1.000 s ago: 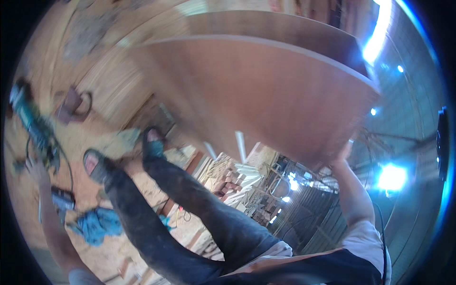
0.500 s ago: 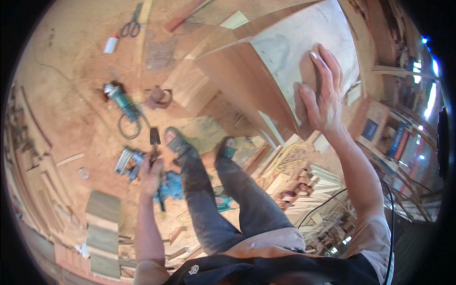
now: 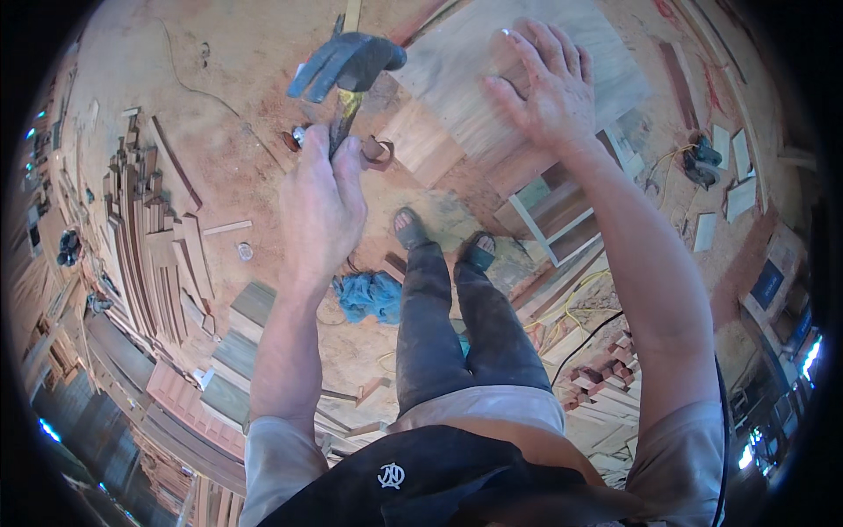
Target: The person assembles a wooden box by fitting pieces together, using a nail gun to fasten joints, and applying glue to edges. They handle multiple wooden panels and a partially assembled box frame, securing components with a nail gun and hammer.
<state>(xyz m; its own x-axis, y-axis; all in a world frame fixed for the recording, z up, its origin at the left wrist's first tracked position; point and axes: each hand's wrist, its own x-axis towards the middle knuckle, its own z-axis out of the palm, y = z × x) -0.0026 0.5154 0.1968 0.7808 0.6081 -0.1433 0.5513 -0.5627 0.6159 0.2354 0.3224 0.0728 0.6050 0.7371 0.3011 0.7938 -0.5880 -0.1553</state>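
Observation:
My left hand (image 3: pixel 318 206) is wrapped round the handle of a claw hammer (image 3: pixel 358 63), held up in front of me with its dark metal head raised. My right hand (image 3: pixel 558 97) lies with fingers apart on a greyish wooden panel (image 3: pixel 448 70), which forms the top face of a wooden box. A pale speck shows by its fingertips, too small to name. The hammer head is to the left of the panel, apart from it. Beside my left hand, a brown ring-shaped object (image 3: pixel 378 154) sits on the floor, partly covered.
A blue cloth or bag (image 3: pixel 369 296) lies left of my legs. Long wood strips (image 3: pixel 145 255) are stacked at the left, with grey boards (image 3: pixel 235 353) nearer me. A small wooden frame (image 3: pixel 558 215) stands below the panel. A dark power tool (image 3: pixel 701 162) lies at the right.
My left hand has lifted the hammer from low beside my legs to high in front. The panel's top now faces me more squarely, with my right hand still on it. The view has shifted.

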